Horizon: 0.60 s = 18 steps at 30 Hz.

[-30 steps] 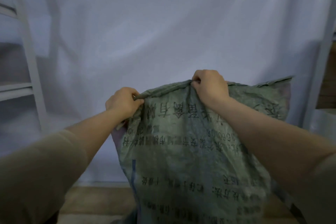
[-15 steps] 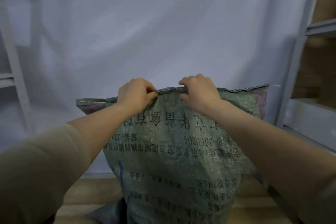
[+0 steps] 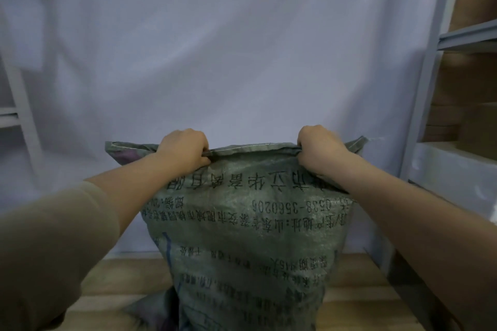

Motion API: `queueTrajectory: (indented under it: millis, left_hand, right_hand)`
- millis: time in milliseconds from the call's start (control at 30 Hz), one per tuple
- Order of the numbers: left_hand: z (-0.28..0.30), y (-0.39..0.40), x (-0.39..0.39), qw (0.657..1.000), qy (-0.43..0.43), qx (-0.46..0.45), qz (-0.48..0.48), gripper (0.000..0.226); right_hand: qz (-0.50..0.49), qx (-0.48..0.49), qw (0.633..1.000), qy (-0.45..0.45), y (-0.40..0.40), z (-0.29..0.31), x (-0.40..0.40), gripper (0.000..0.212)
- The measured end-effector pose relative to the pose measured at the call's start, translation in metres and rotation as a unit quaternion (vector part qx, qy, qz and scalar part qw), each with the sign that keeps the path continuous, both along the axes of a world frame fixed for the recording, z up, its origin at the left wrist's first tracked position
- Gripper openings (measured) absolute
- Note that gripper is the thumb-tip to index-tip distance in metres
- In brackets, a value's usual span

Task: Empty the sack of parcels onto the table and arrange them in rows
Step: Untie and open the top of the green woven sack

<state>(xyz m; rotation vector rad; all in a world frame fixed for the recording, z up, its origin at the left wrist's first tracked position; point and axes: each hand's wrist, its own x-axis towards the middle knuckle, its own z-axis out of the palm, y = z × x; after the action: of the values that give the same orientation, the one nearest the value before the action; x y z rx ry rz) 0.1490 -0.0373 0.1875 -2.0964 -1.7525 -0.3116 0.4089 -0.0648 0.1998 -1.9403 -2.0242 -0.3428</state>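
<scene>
Green woven plastic forms the sack point(image 3: 250, 226), which stands upright on the wooden counter point(image 3: 357, 293) with its printed lettering upside down. Both arms reach forward, bare from the beige sleeves point(image 3: 53, 244). The left hand point(image 3: 185, 149) curls its fingers over the stitched top edge and grips it; the right hand point(image 3: 320, 149) grips the same edge further along, well apart from the left. The edge is pulled taut between them, and both corners stick out past the fists. A white sheet point(image 3: 228, 48) hangs behind, with grey shelving point(image 3: 430, 88) at the right.
</scene>
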Motion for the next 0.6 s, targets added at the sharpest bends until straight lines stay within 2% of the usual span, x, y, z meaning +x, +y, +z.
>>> queueTrajectory:
  millis: [167, 233, 333, 367, 467, 533, 600]
  left_hand:
    - [0.007, -0.004, -0.003, 0.999, 0.033, -0.028, 0.032, 0.024]
    - [0.012, -0.006, -0.011, 0.998, 0.027, -0.043, 0.043, 0.033]
    - [0.007, -0.006, -0.025, 0.996, -0.026, -0.075, 0.042, 0.057]
    - [0.003, -0.006, -0.029, 0.994, -0.054, -0.09, 0.036, 0.064]
    - [-0.011, -0.005, -0.034, 0.984, -0.134, -0.12, 0.01, 0.082]
    - [-0.016, 0.001, -0.036, 0.977, -0.162, -0.138, -0.007, 0.086]
    - [-0.02, 0.012, -0.041, 0.964, -0.18, -0.194, -0.025, 0.086]
  right_hand:
    - [0.018, 0.013, 0.998, 0.056, 0.01, 0.007, 0.012, 0.025]
    - [0.018, 0.026, 0.998, 0.051, 0.017, 0.008, 0.016, 0.021]
    - [0.028, 0.007, 0.999, 0.035, 0.026, 0.003, 0.014, 0.013]
    - [0.042, -0.013, 0.999, 0.027, 0.027, 0.001, 0.011, 0.01]
    - [0.09, -0.106, 0.99, -0.008, 0.025, -0.001, -0.004, 0.022]
    - [0.097, -0.146, 0.982, -0.066, 0.025, -0.001, -0.013, 0.021]
    - [0.083, -0.152, 0.975, -0.141, 0.028, -0.001, -0.019, 0.015]
